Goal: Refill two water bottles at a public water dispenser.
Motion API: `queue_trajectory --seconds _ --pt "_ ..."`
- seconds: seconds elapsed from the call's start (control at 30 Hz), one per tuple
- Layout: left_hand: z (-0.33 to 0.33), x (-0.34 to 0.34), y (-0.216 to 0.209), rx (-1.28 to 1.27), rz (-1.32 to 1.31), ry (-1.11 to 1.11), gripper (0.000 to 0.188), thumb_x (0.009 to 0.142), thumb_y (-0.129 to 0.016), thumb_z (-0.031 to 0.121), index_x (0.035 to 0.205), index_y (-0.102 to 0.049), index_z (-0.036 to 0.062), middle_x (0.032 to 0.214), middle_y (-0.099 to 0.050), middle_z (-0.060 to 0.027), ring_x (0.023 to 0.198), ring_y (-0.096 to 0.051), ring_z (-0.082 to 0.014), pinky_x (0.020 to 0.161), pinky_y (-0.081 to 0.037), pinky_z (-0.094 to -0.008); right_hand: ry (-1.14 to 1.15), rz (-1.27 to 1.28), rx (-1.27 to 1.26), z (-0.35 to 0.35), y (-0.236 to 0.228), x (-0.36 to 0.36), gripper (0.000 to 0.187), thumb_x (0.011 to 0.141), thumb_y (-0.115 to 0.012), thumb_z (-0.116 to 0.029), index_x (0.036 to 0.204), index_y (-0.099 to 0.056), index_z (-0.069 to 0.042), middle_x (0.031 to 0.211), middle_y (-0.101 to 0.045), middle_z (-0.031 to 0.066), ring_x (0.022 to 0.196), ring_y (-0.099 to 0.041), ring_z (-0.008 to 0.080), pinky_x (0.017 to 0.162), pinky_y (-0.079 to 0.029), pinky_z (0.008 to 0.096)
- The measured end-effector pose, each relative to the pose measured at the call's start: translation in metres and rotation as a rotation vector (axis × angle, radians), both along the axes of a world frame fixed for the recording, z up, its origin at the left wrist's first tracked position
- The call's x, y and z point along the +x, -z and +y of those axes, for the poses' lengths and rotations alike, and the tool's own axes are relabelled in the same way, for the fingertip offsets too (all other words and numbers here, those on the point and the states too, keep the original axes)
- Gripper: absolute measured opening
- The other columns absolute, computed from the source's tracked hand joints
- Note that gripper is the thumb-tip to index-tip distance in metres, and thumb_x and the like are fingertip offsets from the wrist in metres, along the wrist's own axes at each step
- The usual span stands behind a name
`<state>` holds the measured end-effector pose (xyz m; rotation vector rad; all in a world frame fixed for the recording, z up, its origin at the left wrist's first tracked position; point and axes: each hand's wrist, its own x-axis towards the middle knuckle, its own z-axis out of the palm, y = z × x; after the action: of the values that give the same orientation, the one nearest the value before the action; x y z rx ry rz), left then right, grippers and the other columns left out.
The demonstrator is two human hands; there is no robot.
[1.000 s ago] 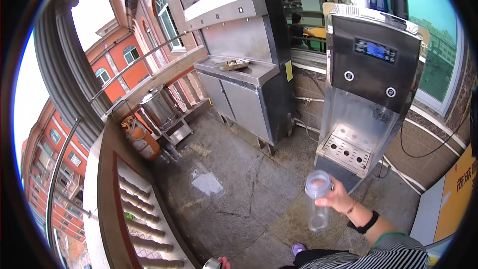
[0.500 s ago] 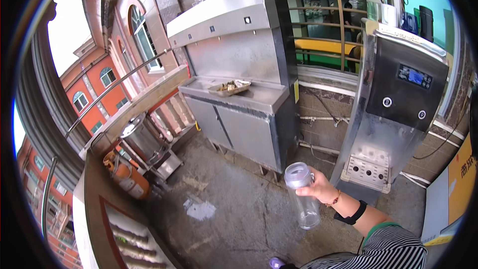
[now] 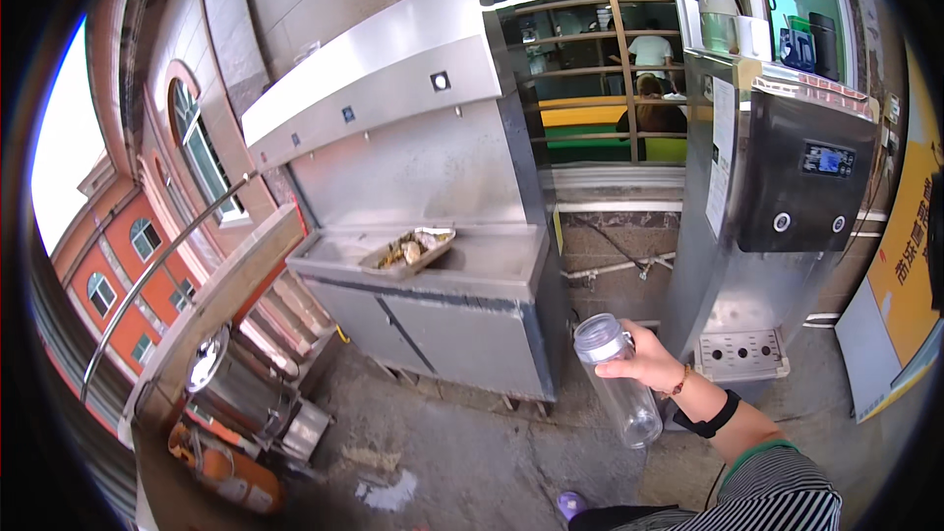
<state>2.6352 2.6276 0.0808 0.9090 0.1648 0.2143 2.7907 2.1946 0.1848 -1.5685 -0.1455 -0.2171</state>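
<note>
My right hand (image 3: 649,362) grips a clear plastic bottle (image 3: 619,383) with a grey lid, held tilted in front of me. A black band sits on that wrist and the sleeve is striped. The bottle hangs between a steel sink cabinet (image 3: 462,334) on the left and a tall steel water dispenser (image 3: 777,206) on the right. The dispenser's perforated drip tray (image 3: 739,354) lies just right of my hand. My left hand is out of view.
A metal tray of food scraps (image 3: 408,251) rests on the sink counter. Flasks and bottles (image 3: 737,0) stand on top of the dispenser. A steel pot (image 3: 221,379) and an orange cylinder (image 3: 221,472) sit at lower left by a railing. A person sits behind the window bars (image 3: 649,113).
The view has tilted upward and moved closer to the sink cabinet and dispenser. My right hand with the bottle has stayed raised in front of the dispenser.
</note>
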Motion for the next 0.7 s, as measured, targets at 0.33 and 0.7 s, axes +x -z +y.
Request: queue_trajectory --seconds 0.33,0.7 --pt "0.085 0.075 0.068 -0.194 0.221 -0.049 0.051 0.084 -0.061 0.046 0.122 -0.054 0.0122 0.127 -0.054 -0.0072 0.12 -0.048 -0.0286 0.099 -0.039 -0.0446 -0.197 -0.007 -0.402 0.053 -0.064 0.202 0.067 0.065 -0.082 -0.036 0.111 -0.053 0.003 0.099 -0.061 0.0094 0.093 -0.058 0.0165 0.082 -0.046 0.0279" --pt "0.181 0.191 0.056 -0.09 0.251 -0.188 0.041 0.088 -0.057 0.042 0.111 -0.056 0.0076 0.106 -0.06 -0.005 0.103 -0.055 -0.0238 0.096 -0.043 -0.0388 0.054 -0.026 -1.182 0.124 -0.069 0.373 0.068 0.057 -0.079 -0.043 0.101 -0.053 0.002 0.091 -0.063 0.0194 0.086 -0.062 0.0322 0.075 -0.049 0.0395"
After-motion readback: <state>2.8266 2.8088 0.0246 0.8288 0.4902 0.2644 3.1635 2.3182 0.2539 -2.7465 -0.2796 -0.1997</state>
